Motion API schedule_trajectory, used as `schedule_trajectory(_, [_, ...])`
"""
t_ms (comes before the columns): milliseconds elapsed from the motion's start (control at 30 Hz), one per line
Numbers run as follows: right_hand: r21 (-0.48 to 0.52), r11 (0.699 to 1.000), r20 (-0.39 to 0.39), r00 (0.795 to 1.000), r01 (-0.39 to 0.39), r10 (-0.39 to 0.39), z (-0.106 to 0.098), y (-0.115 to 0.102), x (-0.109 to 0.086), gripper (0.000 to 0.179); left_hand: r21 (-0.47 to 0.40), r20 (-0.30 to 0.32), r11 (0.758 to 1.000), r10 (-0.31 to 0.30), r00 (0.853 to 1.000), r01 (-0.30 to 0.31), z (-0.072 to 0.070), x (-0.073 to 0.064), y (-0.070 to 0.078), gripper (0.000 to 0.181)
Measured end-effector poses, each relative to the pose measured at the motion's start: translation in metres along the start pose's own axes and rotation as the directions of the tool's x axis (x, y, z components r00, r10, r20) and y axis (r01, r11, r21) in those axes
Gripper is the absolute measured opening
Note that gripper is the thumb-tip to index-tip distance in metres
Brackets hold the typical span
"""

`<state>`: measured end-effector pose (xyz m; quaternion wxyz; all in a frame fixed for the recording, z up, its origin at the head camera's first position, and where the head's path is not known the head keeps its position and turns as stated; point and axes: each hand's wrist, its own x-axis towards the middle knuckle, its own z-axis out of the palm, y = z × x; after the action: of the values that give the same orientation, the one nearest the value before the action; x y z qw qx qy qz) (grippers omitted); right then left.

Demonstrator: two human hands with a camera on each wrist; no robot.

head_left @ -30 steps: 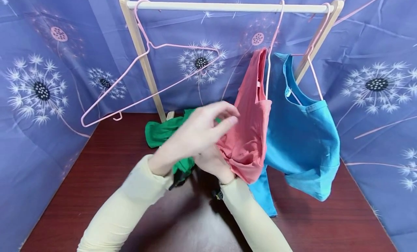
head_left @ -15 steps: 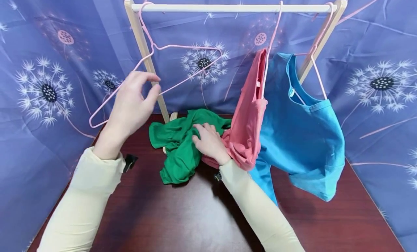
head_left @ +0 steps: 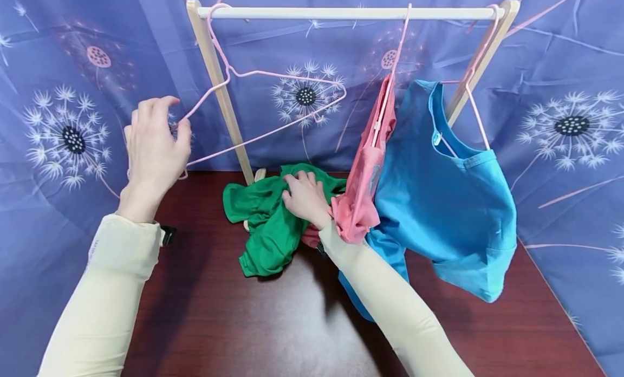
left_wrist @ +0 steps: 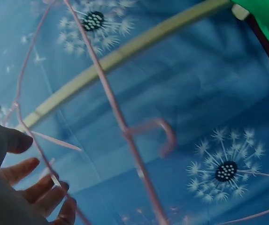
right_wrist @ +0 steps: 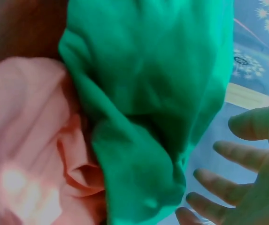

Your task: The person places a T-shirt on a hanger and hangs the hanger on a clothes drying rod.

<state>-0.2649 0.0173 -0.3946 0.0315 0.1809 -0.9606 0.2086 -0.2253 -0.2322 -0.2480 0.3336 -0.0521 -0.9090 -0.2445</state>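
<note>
My left hand [head_left: 153,147] is raised at the left end of a bare pink clothes hanger [head_left: 273,134] that hooks on the rack's rail. In the left wrist view its thumb and loosely bent fingers [left_wrist: 49,199] stand apart, with the hanger's wire crossing the fingertips. A crumpled green garment [head_left: 273,241] lies on the table. Over it my right hand [head_left: 307,198] reaches with fingers spread, beside the green cloth in the right wrist view. A coral sleeveless top [head_left: 363,176] on a hanger hangs beside the right forearm.
A wooden rack with a white rail [head_left: 312,13] spans the back. A blue sleeveless top [head_left: 453,214] hangs at its right end, the lower cloth near the right forearm. The dark red table [head_left: 205,312] meets a dandelion-print curtain [head_left: 73,90].
My left hand has crossed from the middle to the hanger's left end. My right hand has moved onto the green garment. The bare hanger and coral top have turned, the latter shifting left.
</note>
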Motion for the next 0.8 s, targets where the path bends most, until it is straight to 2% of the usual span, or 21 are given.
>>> schedule_trajectory(167, [-0.003, 1.0, -0.019, 0.999, -0.028, 0.028, -0.001, 0.0, 0.013, 0.037, -0.004, 0.104, 0.998, -0.057, 0.993, 0.058, 0.0, 0.0, -0.006, 0.04])
schedule_trajectory(267, [0.012, 0.999, -0.044, 0.998, -0.039, 0.039, 0.0, 0.0, 0.021, 0.036, -0.007, 0.129, 0.998, -0.068, 0.989, 0.07, 0.001, -0.002, -0.009, 0.041])
schedule_trajectory(433, [0.008, 0.998, -0.075, 0.995, -0.068, 0.068, 0.005, 0.001, 0.034, 0.035, -0.024, 0.118, 0.999, -0.025, 0.993, 0.028, 0.003, -0.005, -0.01, 0.039])
schedule_trajectory(567, [-0.033, 0.993, -0.075, 0.991, -0.115, 0.112, 0.01, 0.002, 0.046, 0.037, -0.044, 0.096, 0.999, -0.02, 0.995, 0.024, 0.004, -0.005, -0.008, 0.038])
schedule_trajectory(800, [-0.108, 0.978, -0.011, 0.983, -0.181, 0.181, 0.022, 0.002, 0.066, 0.046, -0.044, 0.043, 0.999, 0.0, 0.999, 0.002, 0.003, -0.009, -0.006, 0.035])
